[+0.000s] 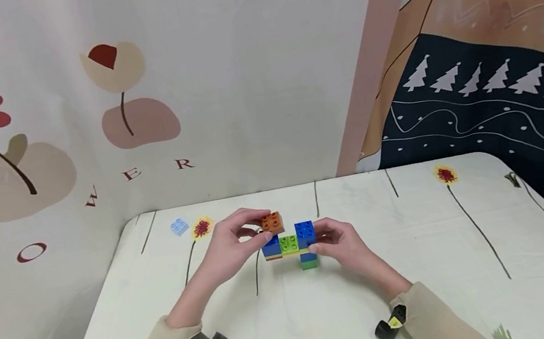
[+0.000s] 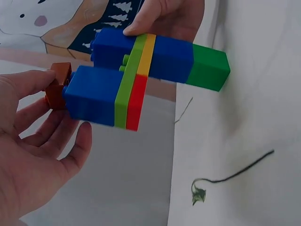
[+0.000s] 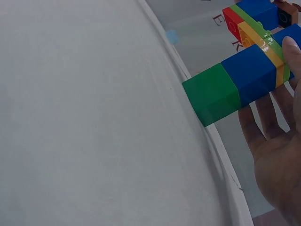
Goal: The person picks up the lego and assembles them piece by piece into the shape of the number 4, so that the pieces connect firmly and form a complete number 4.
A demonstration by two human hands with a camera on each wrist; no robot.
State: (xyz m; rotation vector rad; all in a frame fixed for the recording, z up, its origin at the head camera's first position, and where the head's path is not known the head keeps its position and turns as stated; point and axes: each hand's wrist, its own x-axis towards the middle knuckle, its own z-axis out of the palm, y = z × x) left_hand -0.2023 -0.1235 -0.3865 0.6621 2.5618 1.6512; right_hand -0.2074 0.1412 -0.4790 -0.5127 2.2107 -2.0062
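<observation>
My left hand (image 1: 228, 249) pinches an orange-brown toy brick (image 1: 273, 223) between thumb and fingers. That brick sits right at the studs of the left blue brick (image 2: 94, 94), slightly askew in the left wrist view. My right hand (image 1: 342, 241) grips the built piece at its right upper blue brick (image 1: 305, 233). A lime-green brick (image 1: 289, 243) bridges the two blue ones, over a yellow brick (image 2: 145, 56) and a red brick (image 2: 136, 103). Under the right side hang another blue brick (image 3: 249, 73) and a green brick (image 3: 211, 94) at the bottom.
A light-blue brick (image 1: 179, 226) lies by itself at the back left of the table. The table (image 1: 295, 324) wears a white cloth printed with flowers. Behind it hang a pale printed curtain (image 1: 248, 79) and a dark one with trees (image 1: 485, 114).
</observation>
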